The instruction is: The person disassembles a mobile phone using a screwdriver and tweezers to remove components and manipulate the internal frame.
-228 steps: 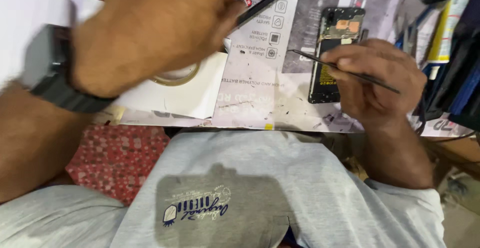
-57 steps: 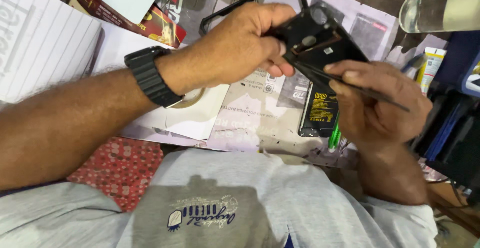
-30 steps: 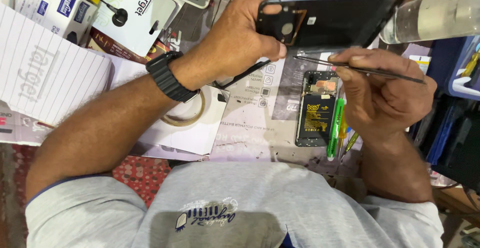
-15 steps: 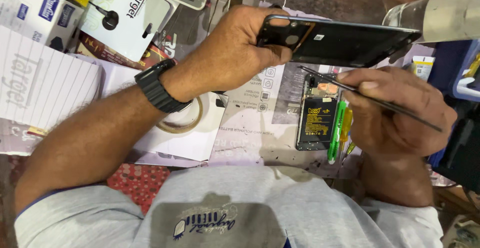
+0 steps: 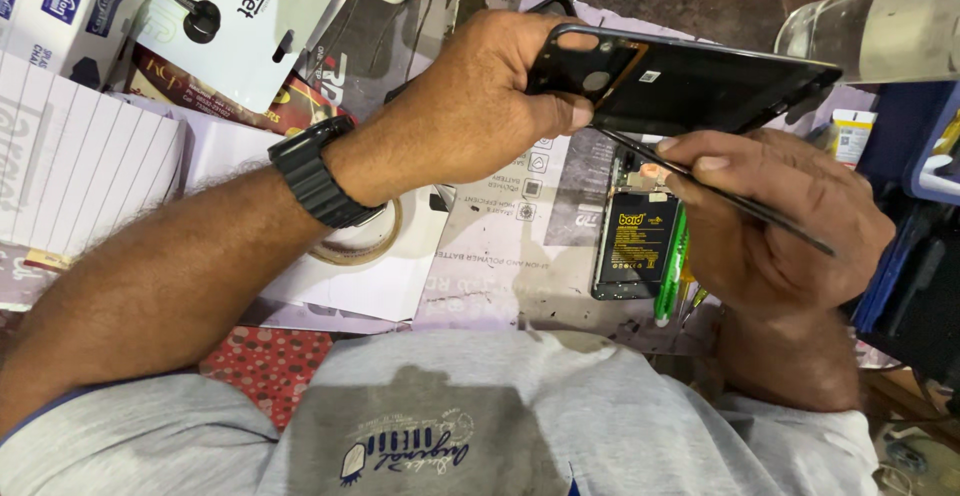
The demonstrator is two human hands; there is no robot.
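Note:
My left hand (image 5: 480, 106), with a black watch on the wrist, grips one end of a black phone back cover (image 5: 690, 81) and holds it flat above the bench. My right hand (image 5: 780, 221) pinches thin dark tweezers (image 5: 740, 201), their tip touching the cover's underside near the camera cut-outs. Below both hands an opened phone (image 5: 635, 241) lies on the bench with its black battery showing. A green screwdriver (image 5: 672, 266) rests right beside that phone.
A tape roll (image 5: 355, 246) lies on white paper under my left wrist. Earphone packets (image 5: 235, 26) and boxes sit at the far left, lined paper (image 5: 80, 156) beside them. A clear bottle (image 5: 880, 36) lies at the upper right, over blue trays (image 5: 925, 146).
The left hand lifted the back cover off the bench and levelled it out. The right hand brought the tweezers up from the opened phone to the cover's underside.

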